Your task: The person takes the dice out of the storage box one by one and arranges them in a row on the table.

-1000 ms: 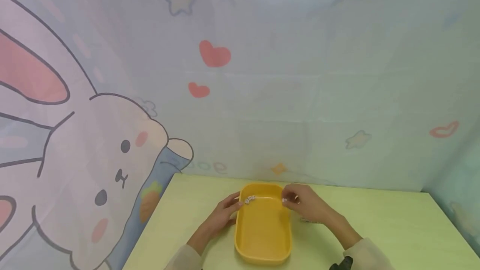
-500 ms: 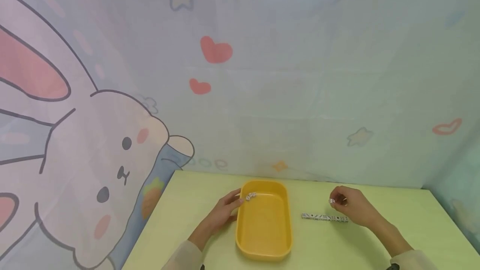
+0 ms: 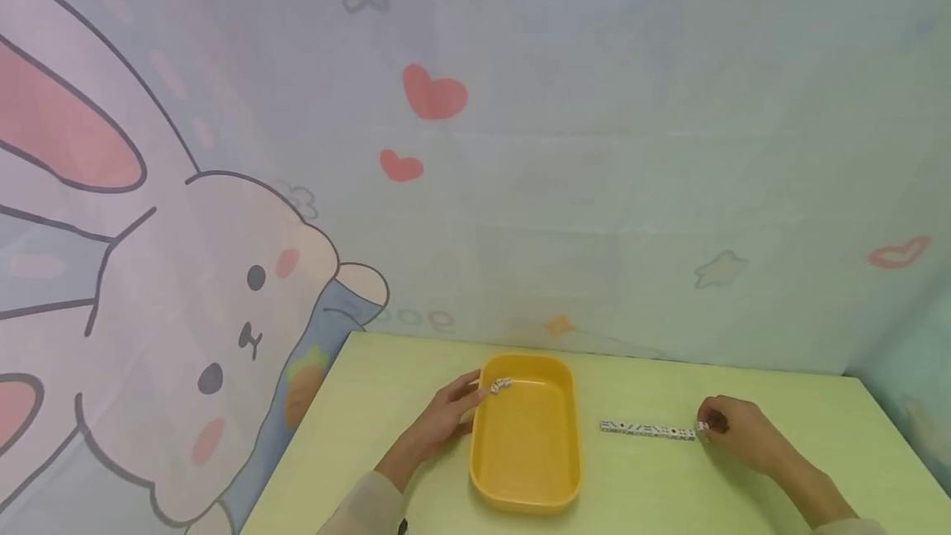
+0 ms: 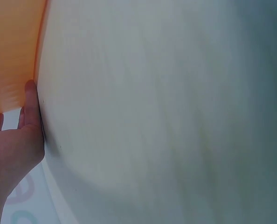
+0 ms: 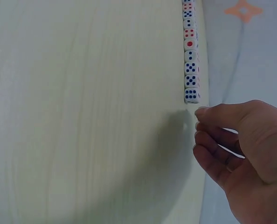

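Several white dice form a straight row (image 3: 646, 431) on the table right of a yellow tray (image 3: 526, 502). At the row's right end my right hand (image 3: 743, 432) pinches one die (image 3: 702, 427) between thumb and fingers, close beside the last die. In the right wrist view the right hand (image 5: 250, 144) is near the row's end die (image 5: 191, 95), and the fingers hide the held die. My left hand (image 3: 444, 415) holds the tray's left side, thumb at the rim and fingers against the outer wall. A few loose dice (image 3: 501, 385) lie inside the tray near that thumb.
The pale yellow-green table (image 3: 802, 452) extends right of the row. Behind it hangs a printed cloth (image 3: 565, 188) with a rabbit, hearts and stars, close to the table's back edge.
My right hand has moved from the tray's right rim to the right and then down to the row's right end, carrying a die. The left hand stays at the tray.
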The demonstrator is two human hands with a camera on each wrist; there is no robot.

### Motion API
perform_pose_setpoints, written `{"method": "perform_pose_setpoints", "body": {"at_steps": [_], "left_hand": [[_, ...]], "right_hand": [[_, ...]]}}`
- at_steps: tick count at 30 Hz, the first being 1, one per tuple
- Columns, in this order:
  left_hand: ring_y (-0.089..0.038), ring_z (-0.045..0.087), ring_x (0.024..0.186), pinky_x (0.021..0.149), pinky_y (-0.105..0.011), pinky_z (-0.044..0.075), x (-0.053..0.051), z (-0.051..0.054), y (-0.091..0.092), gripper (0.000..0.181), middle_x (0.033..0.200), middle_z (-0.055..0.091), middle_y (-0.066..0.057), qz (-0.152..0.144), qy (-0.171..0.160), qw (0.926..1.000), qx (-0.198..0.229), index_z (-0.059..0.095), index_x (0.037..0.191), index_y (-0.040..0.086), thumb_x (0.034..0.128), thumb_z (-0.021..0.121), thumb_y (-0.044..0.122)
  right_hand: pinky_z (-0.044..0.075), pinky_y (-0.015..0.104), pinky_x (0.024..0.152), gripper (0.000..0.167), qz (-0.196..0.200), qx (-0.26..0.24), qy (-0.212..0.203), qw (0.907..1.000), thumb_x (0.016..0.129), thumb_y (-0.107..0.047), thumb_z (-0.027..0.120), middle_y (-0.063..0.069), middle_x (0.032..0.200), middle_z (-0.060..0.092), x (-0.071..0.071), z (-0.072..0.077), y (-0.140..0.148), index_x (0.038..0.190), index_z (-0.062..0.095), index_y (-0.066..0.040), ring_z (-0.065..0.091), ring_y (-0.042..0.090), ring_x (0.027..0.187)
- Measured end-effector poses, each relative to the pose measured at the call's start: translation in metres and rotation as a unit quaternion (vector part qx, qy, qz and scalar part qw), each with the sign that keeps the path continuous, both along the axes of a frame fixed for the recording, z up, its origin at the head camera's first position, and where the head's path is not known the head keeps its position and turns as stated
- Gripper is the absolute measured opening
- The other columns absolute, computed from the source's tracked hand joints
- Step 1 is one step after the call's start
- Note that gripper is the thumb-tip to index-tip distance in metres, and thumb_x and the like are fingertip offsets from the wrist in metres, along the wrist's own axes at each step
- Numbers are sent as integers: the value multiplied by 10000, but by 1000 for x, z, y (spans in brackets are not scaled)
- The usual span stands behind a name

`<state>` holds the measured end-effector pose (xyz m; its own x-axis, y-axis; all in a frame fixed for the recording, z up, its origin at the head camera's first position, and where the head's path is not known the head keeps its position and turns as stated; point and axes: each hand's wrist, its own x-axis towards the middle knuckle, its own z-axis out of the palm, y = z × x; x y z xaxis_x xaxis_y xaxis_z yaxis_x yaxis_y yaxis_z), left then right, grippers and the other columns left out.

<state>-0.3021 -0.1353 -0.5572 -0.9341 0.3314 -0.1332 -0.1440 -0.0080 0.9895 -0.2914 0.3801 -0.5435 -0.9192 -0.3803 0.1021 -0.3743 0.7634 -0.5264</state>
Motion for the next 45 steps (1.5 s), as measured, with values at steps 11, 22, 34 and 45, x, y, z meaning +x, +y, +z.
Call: {"method": "perform_pose_setpoints", "body": {"at_steps": [11,22,34,45], "left_hand": [[-399,549,1380,1061,-508,543,0,-3,-1,607,1634,406,-240,11,-18,10000,-36,391,1639,99,1109,590,319],[-401,546,1382,1062,-516,541,1,-4,-1,608,1636,396,-249,19,-6,9999,-124,390,1638,96,1110,587,324],[-391,538,1392,1068,-512,537,-1,-3,-2,624,1644,383,-245,66,-33,9999,-104,385,1644,108,1105,597,341],[-359,578,1347,1051,-490,553,-4,-3,-4,584,1627,407,-249,80,-17,10000,-34,391,1640,97,1119,571,291]], "right_hand": [[529,259,665,202,106,-41,88,9999,851,64,796,-50,850,634,2,-12,-3,910,704,-106,554,18,767],[518,259,659,169,219,36,163,9996,864,25,805,-62,874,621,3,-16,-1,949,719,-93,537,13,773],[591,278,741,214,106,-576,623,9963,900,-47,839,18,986,671,1,16,-64,1077,720,-32,630,104,861],[625,345,787,220,364,-1583,1214,9792,903,-23,834,27,1014,692,-21,26,-190,1098,741,-65,680,176,886]]}}
